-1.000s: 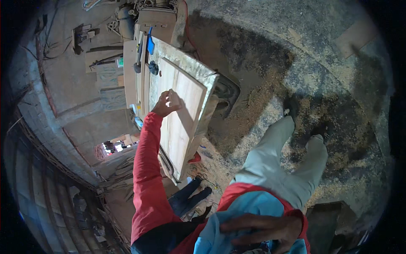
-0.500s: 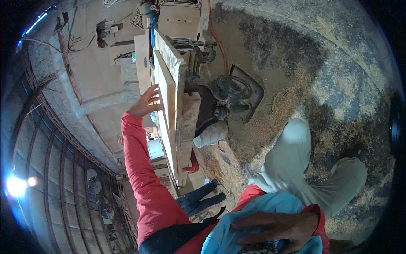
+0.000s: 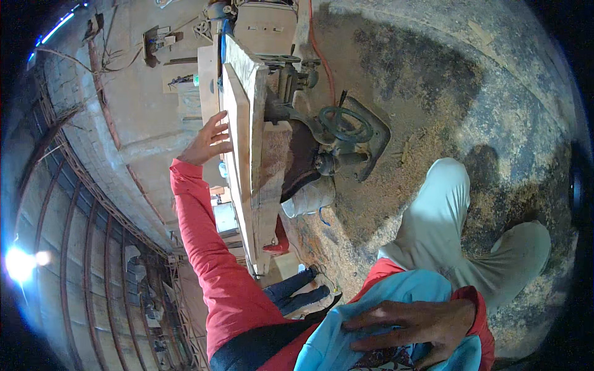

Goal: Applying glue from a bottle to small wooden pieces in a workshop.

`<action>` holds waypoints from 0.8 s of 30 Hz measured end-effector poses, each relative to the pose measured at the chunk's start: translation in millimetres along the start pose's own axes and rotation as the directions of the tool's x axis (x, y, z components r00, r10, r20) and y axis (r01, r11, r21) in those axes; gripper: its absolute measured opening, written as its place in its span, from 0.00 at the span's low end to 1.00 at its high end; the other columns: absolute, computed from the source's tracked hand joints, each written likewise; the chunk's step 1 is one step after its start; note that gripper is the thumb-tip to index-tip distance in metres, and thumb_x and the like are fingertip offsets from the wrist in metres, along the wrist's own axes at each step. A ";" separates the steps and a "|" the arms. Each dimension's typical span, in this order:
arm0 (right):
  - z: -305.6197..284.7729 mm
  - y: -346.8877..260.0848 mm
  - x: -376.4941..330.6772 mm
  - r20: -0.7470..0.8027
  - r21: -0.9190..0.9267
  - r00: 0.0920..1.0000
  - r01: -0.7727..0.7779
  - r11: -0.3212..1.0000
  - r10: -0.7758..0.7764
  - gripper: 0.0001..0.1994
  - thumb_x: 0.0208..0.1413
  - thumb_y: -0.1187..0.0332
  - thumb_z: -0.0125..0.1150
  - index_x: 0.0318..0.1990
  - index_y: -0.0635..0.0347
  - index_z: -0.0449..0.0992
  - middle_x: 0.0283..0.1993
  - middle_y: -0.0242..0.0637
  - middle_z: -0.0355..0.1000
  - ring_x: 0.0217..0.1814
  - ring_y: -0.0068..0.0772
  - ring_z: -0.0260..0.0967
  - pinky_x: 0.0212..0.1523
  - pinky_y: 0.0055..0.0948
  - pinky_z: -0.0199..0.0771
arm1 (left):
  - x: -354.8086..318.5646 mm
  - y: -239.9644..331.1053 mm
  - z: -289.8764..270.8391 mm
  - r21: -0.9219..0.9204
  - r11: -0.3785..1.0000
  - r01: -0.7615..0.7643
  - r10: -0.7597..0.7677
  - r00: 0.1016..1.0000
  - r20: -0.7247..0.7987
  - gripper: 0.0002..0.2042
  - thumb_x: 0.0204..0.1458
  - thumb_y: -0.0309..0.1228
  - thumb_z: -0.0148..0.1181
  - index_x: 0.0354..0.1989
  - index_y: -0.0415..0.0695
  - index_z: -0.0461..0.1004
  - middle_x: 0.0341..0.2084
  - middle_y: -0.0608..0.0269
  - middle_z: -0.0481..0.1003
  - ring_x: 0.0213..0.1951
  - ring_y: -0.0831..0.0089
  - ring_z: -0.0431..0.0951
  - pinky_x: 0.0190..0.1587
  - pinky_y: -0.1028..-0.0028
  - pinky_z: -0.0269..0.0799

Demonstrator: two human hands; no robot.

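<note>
My left hand (image 3: 210,140), at the end of a stretched red sleeve, lies against a long pale wooden board (image 3: 238,123). Its fingers are spread, with the tips at the board's surface. The board rests along a whitish, worn bench top (image 3: 258,86), which appears steeply tilted in the view. Low in front of my body, my right hand (image 3: 411,328) lies on the light blue cloth (image 3: 328,340) of my clothing. Its fingers are stretched out and slightly apart, and I see nothing held in them.
A dark metal machine stand with a green handwheel (image 3: 346,125) is beside the bench. Below it lies a whitish bucket (image 3: 309,196). An orange-red cable (image 3: 318,46) crosses the sawdust-covered floor (image 3: 427,99). Another person's dark-trousered legs (image 3: 300,287) show beyond the bench.
The view has shifted slightly. My left hand sits a little higher and further left in it, still at the board. My right hand stays on the blue cloth.
</note>
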State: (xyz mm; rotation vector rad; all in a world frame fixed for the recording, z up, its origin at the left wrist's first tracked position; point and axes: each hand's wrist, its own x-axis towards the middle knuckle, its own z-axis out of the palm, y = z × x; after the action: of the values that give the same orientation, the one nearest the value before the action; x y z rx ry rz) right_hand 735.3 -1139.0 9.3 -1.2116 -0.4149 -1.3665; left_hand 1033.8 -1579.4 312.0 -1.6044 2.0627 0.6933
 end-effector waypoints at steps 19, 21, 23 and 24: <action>8.5 -31.9 29.4 -0.062 0.012 0.998 0.007 1.000 -0.006 0.43 0.61 0.40 0.56 0.74 0.64 0.60 0.78 0.62 0.48 0.77 0.63 0.51 0.74 0.53 0.53 | 0.9 20.1 8.0 -0.027 0.999 0.033 -0.032 0.999 0.041 0.53 0.47 0.38 0.79 0.79 0.51 0.47 0.69 0.42 0.61 0.67 0.53 0.65 0.68 0.56 0.64; 21.4 -48.0 49.9 -0.092 0.011 0.996 -0.012 1.000 0.013 0.43 0.62 0.39 0.54 0.74 0.65 0.61 0.78 0.62 0.48 0.77 0.63 0.51 0.74 0.54 0.53 | 3.4 20.6 10.9 0.048 0.998 0.051 -0.051 0.999 -0.005 0.52 0.47 0.35 0.78 0.78 0.50 0.47 0.69 0.42 0.62 0.68 0.51 0.66 0.68 0.56 0.65; 33.5 -66.6 76.1 -0.103 0.000 0.993 -0.052 0.999 0.051 0.43 0.64 0.38 0.52 0.73 0.67 0.61 0.77 0.63 0.49 0.77 0.64 0.51 0.74 0.55 0.52 | 7.2 16.0 14.0 -0.031 0.999 0.014 -0.014 1.000 0.000 0.53 0.46 0.36 0.79 0.78 0.48 0.47 0.67 0.43 0.64 0.68 0.51 0.66 0.68 0.55 0.65; 40.5 -75.5 91.9 -0.113 0.019 0.993 -0.041 0.999 0.043 0.43 0.64 0.38 0.52 0.73 0.68 0.61 0.77 0.64 0.48 0.77 0.65 0.51 0.74 0.55 0.52 | 9.6 12.7 16.0 0.005 1.000 0.001 -0.001 1.000 -0.006 0.53 0.46 0.37 0.79 0.78 0.47 0.47 0.66 0.43 0.66 0.67 0.51 0.67 0.67 0.55 0.66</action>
State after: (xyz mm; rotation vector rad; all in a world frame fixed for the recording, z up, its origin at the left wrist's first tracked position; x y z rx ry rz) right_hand 707.5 -1134.8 131.8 -1.1177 -0.3187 -1.3857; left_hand 1019.7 -1574.0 295.2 -1.6074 2.0661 0.6834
